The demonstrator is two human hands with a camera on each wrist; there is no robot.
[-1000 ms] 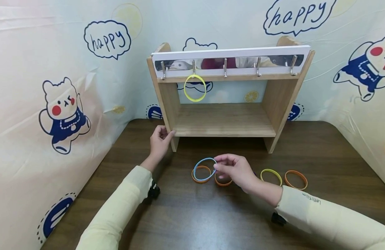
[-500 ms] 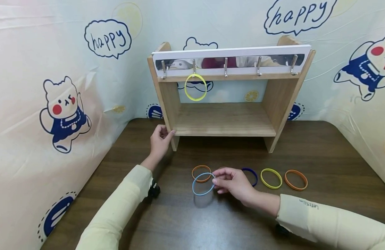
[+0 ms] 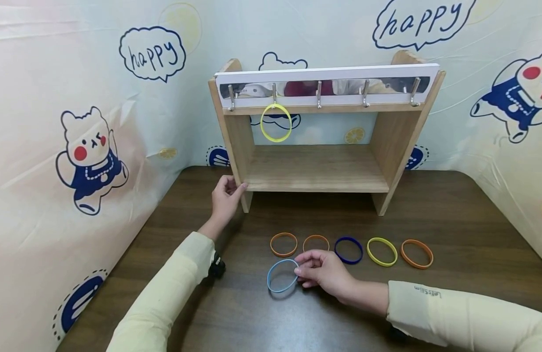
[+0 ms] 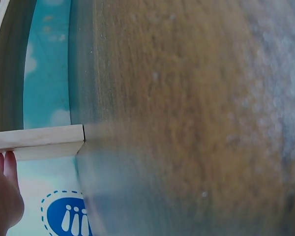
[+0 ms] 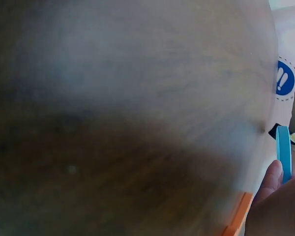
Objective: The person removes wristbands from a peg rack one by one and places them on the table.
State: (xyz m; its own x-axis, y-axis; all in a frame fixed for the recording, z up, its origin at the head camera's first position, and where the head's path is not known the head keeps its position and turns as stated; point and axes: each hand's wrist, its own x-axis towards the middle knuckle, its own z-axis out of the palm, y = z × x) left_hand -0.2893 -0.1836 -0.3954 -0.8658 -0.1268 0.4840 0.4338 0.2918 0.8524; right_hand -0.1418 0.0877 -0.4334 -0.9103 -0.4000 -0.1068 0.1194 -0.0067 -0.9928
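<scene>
My right hand [image 3: 325, 274] pinches a light blue silicone wristband [image 3: 277, 292] by its right edge, low over the table's front part. Whether the band touches the tabletop I cannot tell. In the right wrist view the same blue wristband [image 5: 283, 155] sticks up beyond the thumb. My left hand [image 3: 225, 198] holds the left side panel of a wooden shelf [image 3: 316, 168], thumb on its front edge. A yellow wristband [image 3: 276, 141] hangs from the second hook from the left on the shelf's white rail [image 3: 297, 101].
Behind my right hand lies a row of wristbands: an orange one [image 3: 283, 255], another orange one [image 3: 316, 236] partly covered by the hand, a dark blue one [image 3: 351, 263], a yellow one [image 3: 382, 265] and a right-hand orange one [image 3: 417, 241]. Printed cloth [image 3: 165, 122] walls the table.
My right hand has drawn the light blue wristband toward me and down, away from the row, uncovering the dark blue band. The left hand stays on the shelf panel.
</scene>
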